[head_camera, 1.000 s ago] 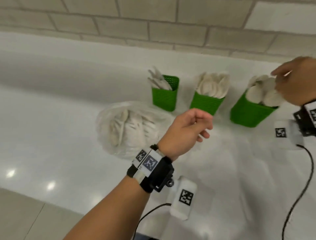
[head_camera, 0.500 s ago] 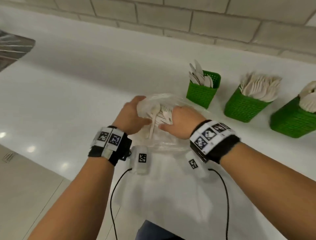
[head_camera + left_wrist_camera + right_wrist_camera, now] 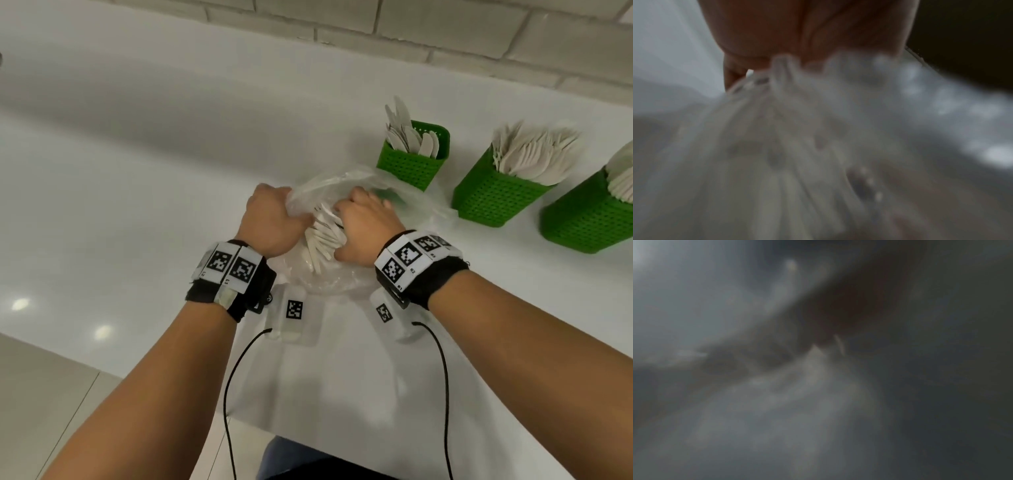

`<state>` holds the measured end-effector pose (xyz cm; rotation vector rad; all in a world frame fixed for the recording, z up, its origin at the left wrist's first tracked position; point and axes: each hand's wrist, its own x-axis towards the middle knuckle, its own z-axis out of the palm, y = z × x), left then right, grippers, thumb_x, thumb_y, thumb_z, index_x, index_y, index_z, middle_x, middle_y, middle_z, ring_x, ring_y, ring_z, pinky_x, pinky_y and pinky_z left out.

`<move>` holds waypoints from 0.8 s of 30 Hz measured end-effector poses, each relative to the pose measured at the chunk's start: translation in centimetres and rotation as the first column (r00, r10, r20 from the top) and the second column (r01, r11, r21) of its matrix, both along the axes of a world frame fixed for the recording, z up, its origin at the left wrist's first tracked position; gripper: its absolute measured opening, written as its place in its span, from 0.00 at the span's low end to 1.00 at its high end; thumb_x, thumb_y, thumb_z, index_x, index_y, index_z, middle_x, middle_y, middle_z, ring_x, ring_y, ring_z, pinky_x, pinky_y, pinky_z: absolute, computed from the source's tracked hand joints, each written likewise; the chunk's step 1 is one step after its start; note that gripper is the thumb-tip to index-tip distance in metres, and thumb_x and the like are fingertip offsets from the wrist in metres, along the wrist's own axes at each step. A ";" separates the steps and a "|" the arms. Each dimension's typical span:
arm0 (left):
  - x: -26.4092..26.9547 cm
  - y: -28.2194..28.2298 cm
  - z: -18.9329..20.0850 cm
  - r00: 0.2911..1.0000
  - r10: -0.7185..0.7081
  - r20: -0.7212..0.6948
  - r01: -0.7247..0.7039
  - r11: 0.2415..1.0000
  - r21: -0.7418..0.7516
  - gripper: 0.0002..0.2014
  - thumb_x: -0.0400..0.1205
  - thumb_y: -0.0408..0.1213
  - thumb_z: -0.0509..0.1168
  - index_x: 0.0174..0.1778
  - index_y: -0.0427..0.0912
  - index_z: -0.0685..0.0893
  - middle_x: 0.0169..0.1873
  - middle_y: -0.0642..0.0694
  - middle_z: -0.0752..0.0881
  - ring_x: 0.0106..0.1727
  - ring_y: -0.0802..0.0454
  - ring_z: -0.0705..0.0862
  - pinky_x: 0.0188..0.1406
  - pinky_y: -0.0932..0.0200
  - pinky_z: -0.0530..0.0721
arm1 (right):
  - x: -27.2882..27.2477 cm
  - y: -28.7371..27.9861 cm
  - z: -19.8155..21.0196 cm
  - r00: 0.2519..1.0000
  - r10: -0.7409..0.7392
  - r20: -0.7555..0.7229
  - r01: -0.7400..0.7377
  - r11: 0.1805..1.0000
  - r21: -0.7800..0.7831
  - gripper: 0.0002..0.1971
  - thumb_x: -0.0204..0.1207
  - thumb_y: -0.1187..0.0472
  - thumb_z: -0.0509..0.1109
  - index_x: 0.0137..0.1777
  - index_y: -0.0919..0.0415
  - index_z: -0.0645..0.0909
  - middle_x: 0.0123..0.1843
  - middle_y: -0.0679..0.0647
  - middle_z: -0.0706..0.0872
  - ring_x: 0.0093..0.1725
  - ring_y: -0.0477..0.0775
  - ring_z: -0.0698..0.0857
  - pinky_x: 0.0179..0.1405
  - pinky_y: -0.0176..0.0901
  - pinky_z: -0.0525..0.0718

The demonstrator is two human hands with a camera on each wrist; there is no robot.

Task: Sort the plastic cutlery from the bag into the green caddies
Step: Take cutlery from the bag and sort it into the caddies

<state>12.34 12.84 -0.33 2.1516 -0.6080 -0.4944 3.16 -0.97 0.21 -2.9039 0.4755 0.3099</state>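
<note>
A clear plastic bag (image 3: 346, 180) of white plastic cutlery (image 3: 322, 241) lies on the white counter in the head view. My left hand (image 3: 279, 216) grips the bag's left edge in a fist. In the left wrist view, the bag's plastic (image 3: 797, 129) bunches under my left hand's fingers (image 3: 807, 32). My right hand (image 3: 358, 219) is curled on the bag's right edge, its fingertips hidden in the plastic. Three green caddies stand at the right: the near one (image 3: 409, 168) holds knives, the middle one (image 3: 493, 198) forks, the far one (image 3: 589, 222) spoons. The right wrist view is dark and blurred.
A brick wall (image 3: 445, 31) runs along the back of the counter (image 3: 137, 171). The counter's front edge crosses the lower left, with floor tiles (image 3: 41, 394) below it. Cables hang from both wrist bands.
One second ago my right hand was at the spoon caddy and my left hand hung above the bag. Both hands have come down onto the bag and now grip its edges.
</note>
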 end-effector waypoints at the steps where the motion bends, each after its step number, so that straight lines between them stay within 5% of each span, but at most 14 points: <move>1: 0.3 -0.2 -0.1 1.000 0.001 0.025 -0.001 1.000 0.011 0.13 0.63 0.52 0.68 0.31 0.46 0.78 0.38 0.37 0.85 0.40 0.39 0.86 0.34 0.56 0.79 | 0.3 -0.2 0.2 1.000 -0.022 -0.022 0.022 1.000 0.015 0.29 0.62 0.48 0.80 0.61 0.60 0.79 0.60 0.60 0.77 0.59 0.62 0.78 0.57 0.52 0.76; 4: 0.7 -0.8 0.1 0.999 -0.011 0.044 0.008 0.998 0.070 0.12 0.70 0.49 0.72 0.38 0.48 0.78 0.44 0.42 0.84 0.45 0.45 0.84 0.36 0.60 0.76 | 0.6 -0.1 0.2 1.000 0.016 -0.023 -0.017 0.999 -0.037 0.25 0.62 0.46 0.79 0.53 0.60 0.80 0.52 0.58 0.82 0.53 0.61 0.80 0.48 0.47 0.74; 8: 1.2 -1.1 0.1 0.998 -0.012 0.055 0.010 0.999 0.048 0.09 0.76 0.37 0.70 0.36 0.46 0.75 0.33 0.51 0.80 0.36 0.52 0.79 0.28 0.64 0.70 | 0.9 0.4 -0.9 0.998 -0.012 0.067 0.005 0.994 0.110 0.25 0.67 0.48 0.77 0.57 0.63 0.77 0.53 0.60 0.82 0.54 0.63 0.81 0.48 0.48 0.76; 14: 1.3 -1.2 -0.4 1.000 0.021 0.000 -0.021 0.999 -0.045 0.11 0.75 0.31 0.70 0.33 0.44 0.74 0.30 0.49 0.80 0.31 0.53 0.78 0.28 0.61 0.72 | 1.0 0.1 -1.4 0.999 -0.049 0.010 0.046 0.976 0.213 0.13 0.69 0.47 0.73 0.39 0.57 0.79 0.39 0.55 0.82 0.41 0.60 0.84 0.39 0.45 0.80; 19: 2.4 0.1 -0.9 0.989 0.150 0.014 -0.149 0.987 -0.052 0.04 0.75 0.29 0.66 0.37 0.37 0.77 0.32 0.45 0.80 0.32 0.49 0.78 0.28 0.60 0.73 | -0.3 -0.7 0.3 0.999 0.044 -0.012 -0.039 0.957 0.286 0.09 0.75 0.53 0.69 0.37 0.54 0.75 0.39 0.51 0.81 0.44 0.59 0.83 0.44 0.43 0.79; 24: 0.6 -0.5 0.1 0.999 0.001 -0.040 -0.004 0.997 -0.078 0.04 0.78 0.30 0.64 0.39 0.35 0.81 0.36 0.42 0.86 0.36 0.48 0.83 0.33 0.58 0.79 | -1.1 0.2 1.5 0.999 0.008 0.035 -0.021 0.927 0.376 0.10 0.67 0.55 0.77 0.36 0.49 0.76 0.40 0.51 0.86 0.42 0.56 0.85 0.41 0.41 0.78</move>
